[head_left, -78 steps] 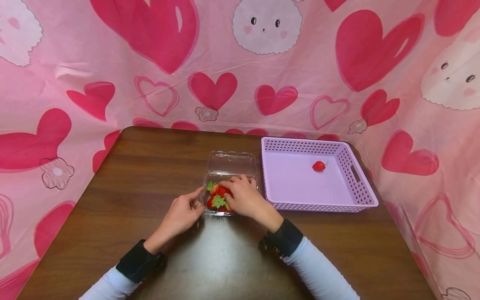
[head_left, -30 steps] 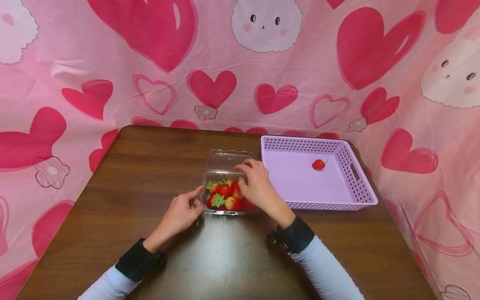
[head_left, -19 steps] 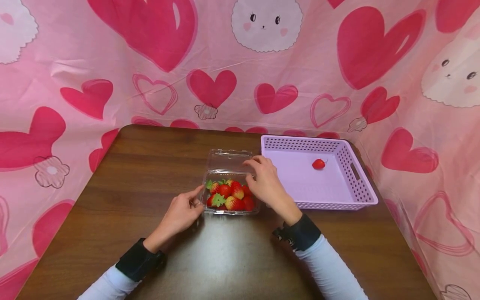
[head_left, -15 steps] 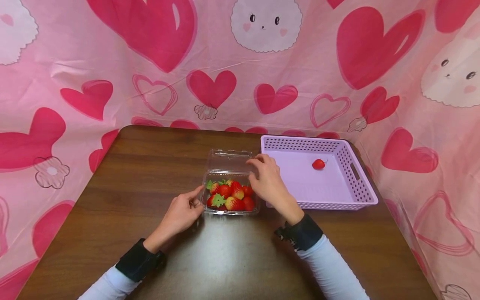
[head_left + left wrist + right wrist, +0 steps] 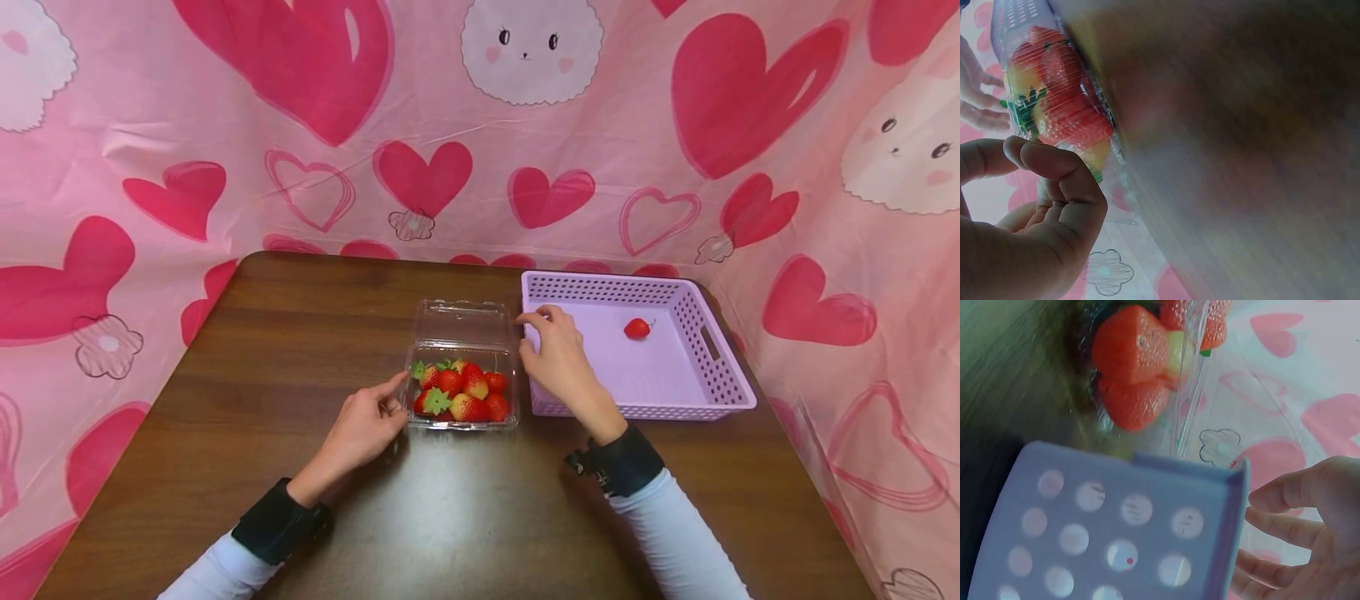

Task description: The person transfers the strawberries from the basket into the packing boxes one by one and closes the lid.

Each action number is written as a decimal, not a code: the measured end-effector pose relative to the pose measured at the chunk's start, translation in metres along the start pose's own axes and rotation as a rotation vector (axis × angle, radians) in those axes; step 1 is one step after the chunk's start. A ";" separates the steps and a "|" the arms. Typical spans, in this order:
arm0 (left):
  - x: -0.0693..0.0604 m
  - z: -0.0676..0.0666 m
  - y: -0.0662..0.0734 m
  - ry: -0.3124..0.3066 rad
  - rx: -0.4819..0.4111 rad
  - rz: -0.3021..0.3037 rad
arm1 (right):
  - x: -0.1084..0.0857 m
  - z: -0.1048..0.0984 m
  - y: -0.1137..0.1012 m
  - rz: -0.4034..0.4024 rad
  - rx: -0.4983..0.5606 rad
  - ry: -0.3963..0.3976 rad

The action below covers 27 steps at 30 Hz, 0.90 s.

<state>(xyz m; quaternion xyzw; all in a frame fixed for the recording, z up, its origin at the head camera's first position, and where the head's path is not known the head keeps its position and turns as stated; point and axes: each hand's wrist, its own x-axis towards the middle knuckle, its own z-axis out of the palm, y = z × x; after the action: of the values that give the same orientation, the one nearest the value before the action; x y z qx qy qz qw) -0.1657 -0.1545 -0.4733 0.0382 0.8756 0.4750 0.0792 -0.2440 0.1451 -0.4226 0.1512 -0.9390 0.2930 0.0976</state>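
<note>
A clear plastic clamshell stands on the table with its lid raised at the back. Inside lie several strawberries, red with pale patches and some green leaves, and a small red fruit with a thin stem. My left hand holds the clamshell's left side with forefinger and thumb, the other fingers curled in. Over the left rim of the lilac basket is my right hand; in the right wrist view its fingers are loosely bent and hold nothing.
A single small red fruit with a thin stem lies in the basket, towards the back right. The basket stands close to the clamshell's right side on the brown wooden table. A pink heart-patterned curtain hangs behind the table.
My right hand has drawn back from above the strawberries and moved right to the basket's left rim, uncovering the fruit. My left hand has stayed at the clamshell's side.
</note>
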 end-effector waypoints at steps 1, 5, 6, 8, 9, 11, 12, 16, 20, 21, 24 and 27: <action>0.000 0.000 0.000 -0.001 -0.002 0.001 | 0.000 -0.001 0.001 0.002 -0.003 0.001; 0.000 0.000 -0.001 -0.003 -0.009 -0.001 | 0.001 -0.007 0.005 -0.011 -0.014 0.018; 0.000 0.000 -0.001 -0.004 -0.011 -0.001 | 0.002 -0.009 0.006 -0.018 -0.017 0.022; 0.000 -0.001 -0.001 -0.005 -0.013 -0.002 | 0.003 -0.012 0.008 -0.026 -0.021 0.025; 0.000 -0.001 -0.001 -0.006 -0.014 -0.001 | 0.003 -0.014 0.009 -0.028 -0.022 0.024; 0.000 -0.001 -0.002 -0.005 -0.013 -0.001 | 0.004 -0.018 0.010 -0.022 -0.023 0.018; 0.000 -0.001 -0.001 -0.006 -0.012 -0.001 | 0.005 -0.020 0.011 -0.018 -0.022 0.014; -0.001 -0.001 -0.001 -0.008 -0.011 -0.004 | 0.006 -0.027 0.013 0.002 -0.021 0.003; -0.001 -0.002 0.000 -0.009 -0.013 -0.006 | 0.007 -0.035 0.017 0.012 -0.026 0.015; -0.001 -0.002 0.000 -0.008 -0.013 -0.006 | 0.008 -0.037 0.018 0.015 -0.027 0.019; 0.000 -0.001 0.000 -0.008 -0.009 -0.008 | 0.009 -0.043 0.022 0.027 -0.027 0.025; 0.000 -0.001 0.000 -0.011 -0.008 -0.011 | 0.010 -0.048 0.026 0.039 -0.027 0.022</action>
<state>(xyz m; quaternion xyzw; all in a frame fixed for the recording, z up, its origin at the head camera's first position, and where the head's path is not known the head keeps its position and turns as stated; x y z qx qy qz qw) -0.1656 -0.1558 -0.4726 0.0355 0.8734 0.4779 0.0865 -0.2580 0.1911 -0.3945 0.1282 -0.9446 0.2838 0.1042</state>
